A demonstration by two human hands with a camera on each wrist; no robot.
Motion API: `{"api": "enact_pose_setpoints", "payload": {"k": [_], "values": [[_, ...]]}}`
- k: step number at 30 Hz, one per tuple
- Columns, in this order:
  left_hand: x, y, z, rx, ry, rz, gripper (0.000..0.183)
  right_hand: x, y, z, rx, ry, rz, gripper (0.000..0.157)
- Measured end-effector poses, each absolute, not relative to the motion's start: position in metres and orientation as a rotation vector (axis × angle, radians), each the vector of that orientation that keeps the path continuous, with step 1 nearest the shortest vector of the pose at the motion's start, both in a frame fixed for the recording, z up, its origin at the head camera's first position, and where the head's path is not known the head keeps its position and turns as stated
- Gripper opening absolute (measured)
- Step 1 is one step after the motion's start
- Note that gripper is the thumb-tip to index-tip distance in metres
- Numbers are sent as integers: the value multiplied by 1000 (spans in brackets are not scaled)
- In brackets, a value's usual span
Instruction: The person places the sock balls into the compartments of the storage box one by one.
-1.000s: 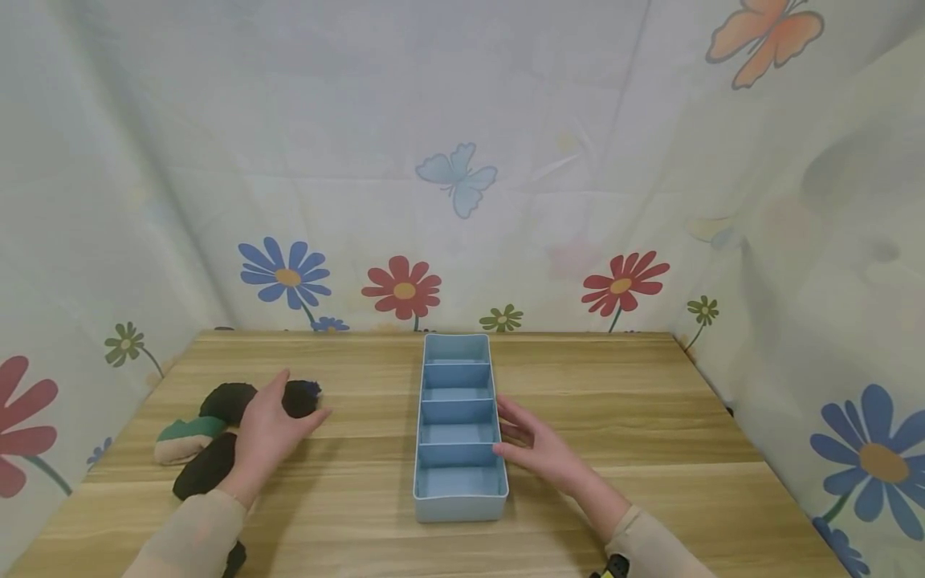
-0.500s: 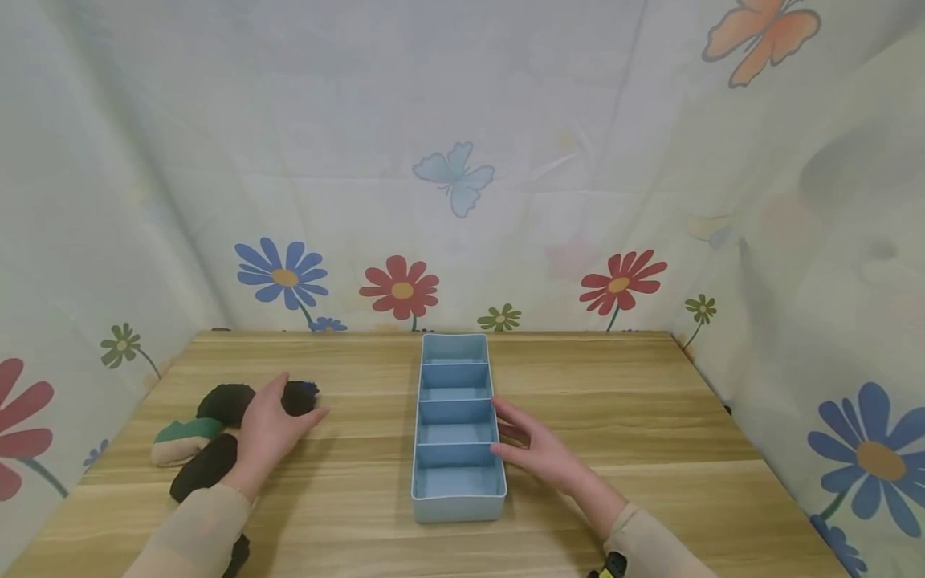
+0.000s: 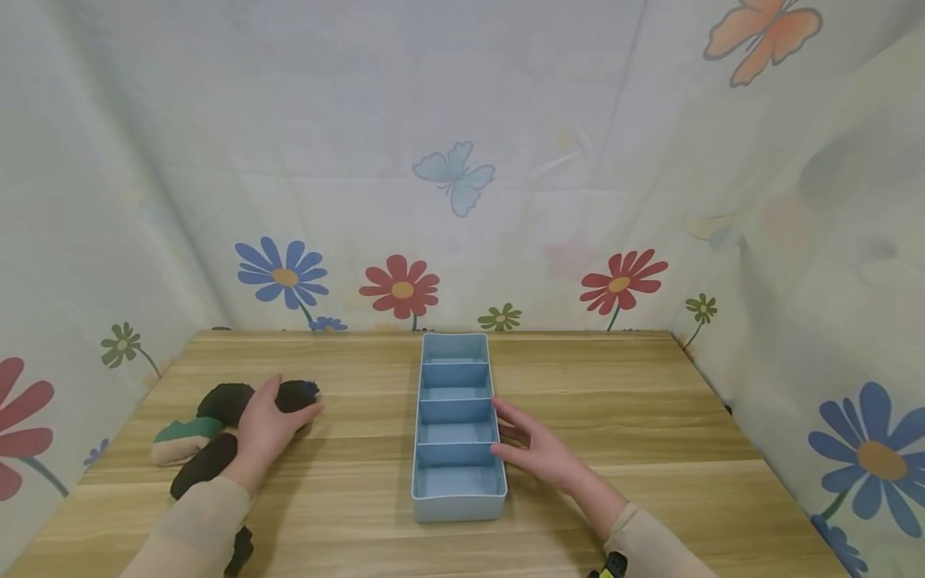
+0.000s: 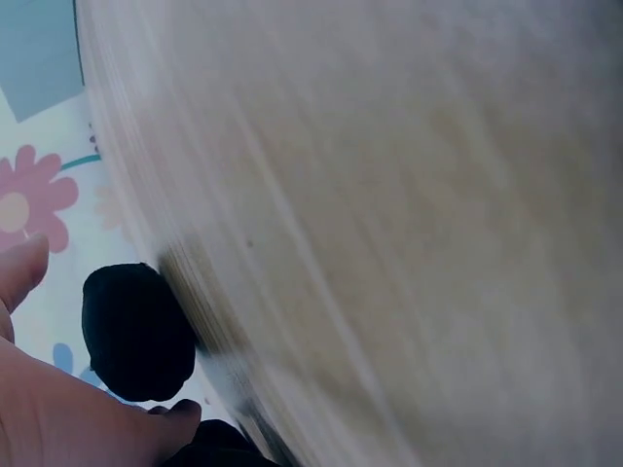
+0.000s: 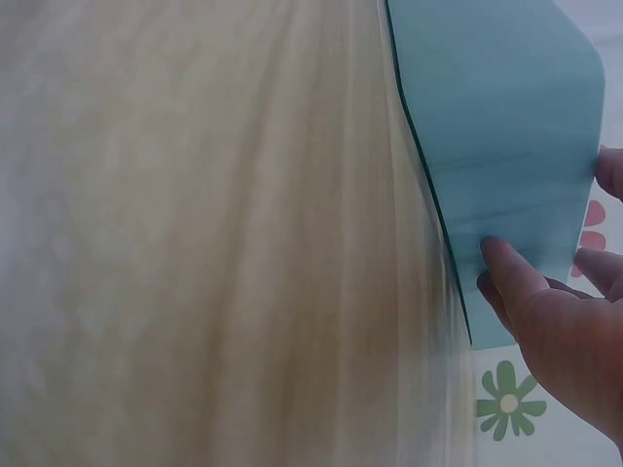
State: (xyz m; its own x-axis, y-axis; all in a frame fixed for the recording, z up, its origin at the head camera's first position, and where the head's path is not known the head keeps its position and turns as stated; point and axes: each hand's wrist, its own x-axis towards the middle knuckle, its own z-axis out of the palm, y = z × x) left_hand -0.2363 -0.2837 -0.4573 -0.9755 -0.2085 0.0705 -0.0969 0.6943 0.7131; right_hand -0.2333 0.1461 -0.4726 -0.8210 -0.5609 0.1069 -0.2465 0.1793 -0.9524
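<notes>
In the head view my left hand (image 3: 262, 427) reaches over a dark rolled-up sock (image 3: 295, 395) with a blue patch at its end. Thumb and fingers are spread around this sock; the left wrist view shows a gap between the thumb (image 4: 21, 274) and the dark roll (image 4: 138, 333). At the middle of the table stands a long light-blue box (image 3: 459, 507) with several compartments in a row. My right hand (image 3: 542, 456) rests against its right side, the fingertips (image 5: 501, 255) touching the outer wall (image 5: 506, 126) without curling round it.
Left of my left hand lie another dark roll (image 3: 226, 403), a green and cream roll (image 3: 184, 441) and a dark roll (image 3: 205, 466). A further dark piece (image 3: 240, 551) shows beside the left sleeve. Flower-printed cloth (image 3: 462, 265) encloses the wooden table (image 3: 614, 385).
My left thumb and fingers have drawn a little closer together around the dark sock, and the hand has shifted slightly left. The right hand and the box stay in place.
</notes>
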Motion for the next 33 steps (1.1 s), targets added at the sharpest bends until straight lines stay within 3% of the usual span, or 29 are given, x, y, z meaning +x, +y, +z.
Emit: {"api": "enact_pose_setpoints", "payload": {"k": [9, 18, 33], "values": [[-239, -287, -460, 307, -2814, -1197, 101, -232, 145, -472, -763, 2204, -1678, 72], [-240, -289, -458, 329, -2844, -1256, 85, -231, 145, -472, -772, 2216, -1677, 72], [-240, -290, -454, 281, -2888, -1245, 80, -231, 145, -472, -759, 2194, -1701, 74]]}}
